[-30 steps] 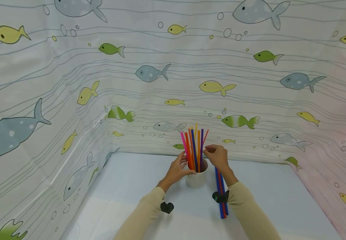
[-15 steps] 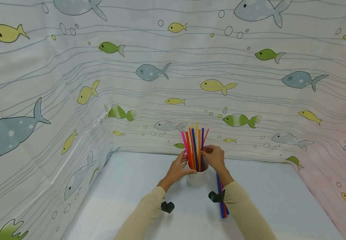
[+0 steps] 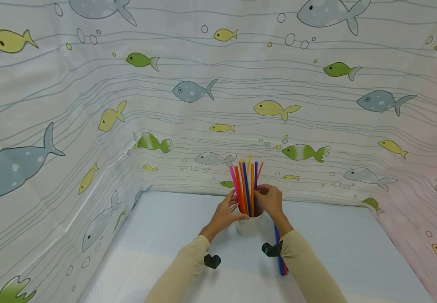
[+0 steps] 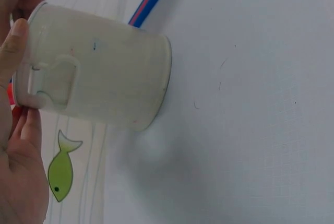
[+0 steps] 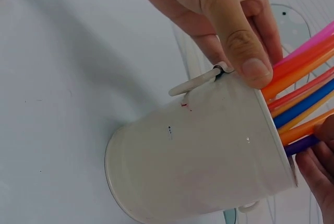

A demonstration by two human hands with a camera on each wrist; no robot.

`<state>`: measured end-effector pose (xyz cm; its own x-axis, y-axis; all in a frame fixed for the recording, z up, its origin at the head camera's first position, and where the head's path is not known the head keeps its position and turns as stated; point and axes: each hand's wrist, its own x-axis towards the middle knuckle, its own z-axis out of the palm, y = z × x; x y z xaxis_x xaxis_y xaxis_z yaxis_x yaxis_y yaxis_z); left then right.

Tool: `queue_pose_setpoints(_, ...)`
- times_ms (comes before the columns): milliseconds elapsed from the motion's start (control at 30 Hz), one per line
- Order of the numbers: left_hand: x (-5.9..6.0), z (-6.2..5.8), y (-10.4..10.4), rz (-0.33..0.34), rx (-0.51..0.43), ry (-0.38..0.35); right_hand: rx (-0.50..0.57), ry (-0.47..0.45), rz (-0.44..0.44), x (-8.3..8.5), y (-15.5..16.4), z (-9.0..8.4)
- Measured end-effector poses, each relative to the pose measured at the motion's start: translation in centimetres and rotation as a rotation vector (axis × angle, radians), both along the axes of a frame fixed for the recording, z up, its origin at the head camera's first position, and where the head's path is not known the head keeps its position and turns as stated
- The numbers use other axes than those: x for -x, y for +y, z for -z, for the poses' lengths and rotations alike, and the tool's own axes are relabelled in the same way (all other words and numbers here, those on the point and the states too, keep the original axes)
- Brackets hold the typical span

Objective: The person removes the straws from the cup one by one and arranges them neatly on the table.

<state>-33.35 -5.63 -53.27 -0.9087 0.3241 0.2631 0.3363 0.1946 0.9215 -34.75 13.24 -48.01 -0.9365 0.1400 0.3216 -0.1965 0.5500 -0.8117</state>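
Observation:
A small white bucket [image 3: 248,229] stands upright on the table, holding several bright plastic straws [image 3: 244,185] in pink, orange, yellow and blue. My left hand [image 3: 222,215] grips its rim from the left, thumb on the near side and fingers around the far side. The right wrist view shows that thumb [image 5: 255,72] right at the rim beside the bucket's small handle [image 5: 195,84]. At the rim's right side, my right hand [image 3: 270,201] pinches a purple straw [image 3: 256,170], whose lower end is inside the bucket. The right fingertips [image 5: 313,174] are just above the opening.
Blue and red straws [image 3: 281,265] lie on the white table [image 3: 328,248] under my right forearm. A fish-patterned cloth [image 3: 218,105] rises behind the table and along both sides. Dark wrist cameras [image 3: 212,261] hang below each sleeve.
My right hand has moved left and slightly closer to the bucket's rim with the purple straw. The left hand has kept its hold on the bucket.

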Motion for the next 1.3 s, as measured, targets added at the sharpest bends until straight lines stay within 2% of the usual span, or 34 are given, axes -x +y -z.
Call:
queue_pose_setpoints(267,0.0,0.0,-0.1,-0.002,0.003,-0.012,0.005,0.0,0.011,0.0,0.0,-0.7)
queue_pose_setpoints(700,-0.1,-0.1,-0.1,-0.019,0.03,-0.027,0.023,0.112,0.012,0.1,0.8,-2.9)
queue_pose_setpoints(1300,-0.4,-0.3,-0.2,-0.012,0.022,-0.032,0.114,0.192,0.005,-0.5,3.2,-8.8)
